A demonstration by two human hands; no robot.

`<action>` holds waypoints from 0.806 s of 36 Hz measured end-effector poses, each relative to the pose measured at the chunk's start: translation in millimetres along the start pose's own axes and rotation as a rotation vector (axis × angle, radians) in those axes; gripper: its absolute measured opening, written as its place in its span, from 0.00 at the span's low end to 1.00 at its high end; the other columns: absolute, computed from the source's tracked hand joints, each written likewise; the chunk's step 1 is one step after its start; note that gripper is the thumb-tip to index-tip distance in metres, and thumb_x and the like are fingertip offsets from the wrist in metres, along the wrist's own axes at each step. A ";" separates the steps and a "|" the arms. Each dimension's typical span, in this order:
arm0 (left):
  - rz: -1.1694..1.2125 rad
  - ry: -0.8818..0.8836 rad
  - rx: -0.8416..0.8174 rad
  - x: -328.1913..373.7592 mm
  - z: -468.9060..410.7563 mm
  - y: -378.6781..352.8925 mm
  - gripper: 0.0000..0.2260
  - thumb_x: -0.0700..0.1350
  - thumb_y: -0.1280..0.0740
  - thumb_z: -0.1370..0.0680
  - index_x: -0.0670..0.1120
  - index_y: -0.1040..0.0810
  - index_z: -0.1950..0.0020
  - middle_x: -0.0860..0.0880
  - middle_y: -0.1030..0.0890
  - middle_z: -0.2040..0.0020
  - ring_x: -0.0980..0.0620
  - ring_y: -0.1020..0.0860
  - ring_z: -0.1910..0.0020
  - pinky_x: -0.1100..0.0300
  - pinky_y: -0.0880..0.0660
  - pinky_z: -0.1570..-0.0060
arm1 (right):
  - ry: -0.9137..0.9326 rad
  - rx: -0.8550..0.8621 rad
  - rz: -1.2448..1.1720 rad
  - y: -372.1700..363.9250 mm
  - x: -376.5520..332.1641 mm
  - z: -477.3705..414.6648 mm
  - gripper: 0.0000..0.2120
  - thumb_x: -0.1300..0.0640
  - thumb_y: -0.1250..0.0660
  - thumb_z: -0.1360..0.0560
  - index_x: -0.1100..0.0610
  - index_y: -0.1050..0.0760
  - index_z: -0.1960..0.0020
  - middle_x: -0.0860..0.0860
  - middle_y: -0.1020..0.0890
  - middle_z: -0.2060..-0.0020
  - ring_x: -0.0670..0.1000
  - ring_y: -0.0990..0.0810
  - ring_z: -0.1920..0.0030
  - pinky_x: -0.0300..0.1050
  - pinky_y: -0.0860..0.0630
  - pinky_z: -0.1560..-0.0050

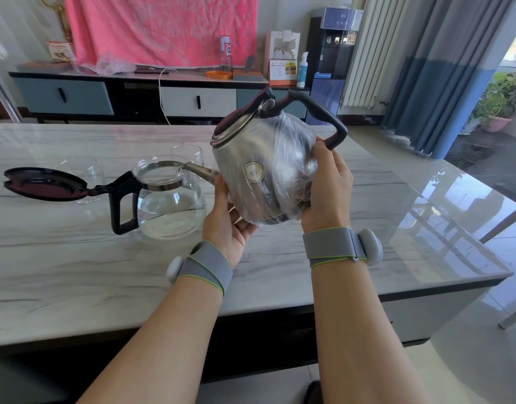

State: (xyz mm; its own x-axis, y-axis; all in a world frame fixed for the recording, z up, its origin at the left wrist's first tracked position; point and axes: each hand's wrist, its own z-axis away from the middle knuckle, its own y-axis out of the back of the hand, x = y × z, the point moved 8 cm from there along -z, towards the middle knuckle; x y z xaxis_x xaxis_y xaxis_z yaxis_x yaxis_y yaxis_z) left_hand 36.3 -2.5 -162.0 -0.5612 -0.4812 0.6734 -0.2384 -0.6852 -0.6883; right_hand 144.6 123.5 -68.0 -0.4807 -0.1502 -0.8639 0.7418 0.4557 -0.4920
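We hold the kettle (268, 170), a steel one wrapped in clear plastic film, up above the desk (76, 272) and tipped to the left; its spout (200, 170) reaches over the open mouth of the glass jug (172, 205). Our left hand (227, 217) cups the kettle from below, thumb pressed up its side, fingers curled under the base; our right hand (328, 188) grips the far side just beneath the foot of the dark handle (323, 118), fingers wrapped round the film. The jug stands on the desk partly filled with clear water, its black lid (44, 183) flipped open to the left; two glass cups (189, 154) stand just behind it.
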 end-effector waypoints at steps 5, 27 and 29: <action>0.002 0.005 0.006 0.1 -0.2 -0.1 0.28 0.66 0.31 0.27 0.45 0.18 0.40 0.46 0.13 0.53 0.49 0.14 0.54 0.54 0.17 0.59 | 0.001 0.001 0.010 -0.2 0.3 0.6 0.09 0.55 0.31 0.19 0.50 0.14 0.54 0.48 0.15 0.54 0.53 0.19 0.45 0.63 0.24 0.29; 0.005 0.001 0.006 0.0 -1.8 1.3 0.26 0.65 0.31 0.26 0.44 0.19 0.42 0.46 0.13 0.55 0.49 0.14 0.56 0.53 0.17 0.58 | 0.009 0.015 0.013 1.7 1.1 -1.9 0.08 0.55 0.32 0.18 0.54 0.14 0.47 0.49 0.14 0.52 0.56 0.17 0.42 0.64 0.23 0.29; 0.000 0.002 0.011 -0.2 -2.1 1.7 0.27 0.65 0.31 0.26 0.44 0.19 0.41 0.46 0.13 0.54 0.49 0.14 0.55 0.53 0.17 0.58 | 0.009 0.018 0.012 1.8 0.7 -2.2 0.08 0.55 0.32 0.17 0.53 0.14 0.48 0.49 0.14 0.52 0.57 0.16 0.40 0.64 0.23 0.29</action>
State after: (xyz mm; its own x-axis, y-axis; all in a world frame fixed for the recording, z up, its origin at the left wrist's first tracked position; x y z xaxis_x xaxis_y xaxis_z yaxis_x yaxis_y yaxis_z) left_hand 34.3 -2.4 -163.9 -0.5627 -0.4802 0.6729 -0.2294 -0.6913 -0.6852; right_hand 144.6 126.2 -69.2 -0.4754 -0.1368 -0.8690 0.7558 0.4420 -0.4831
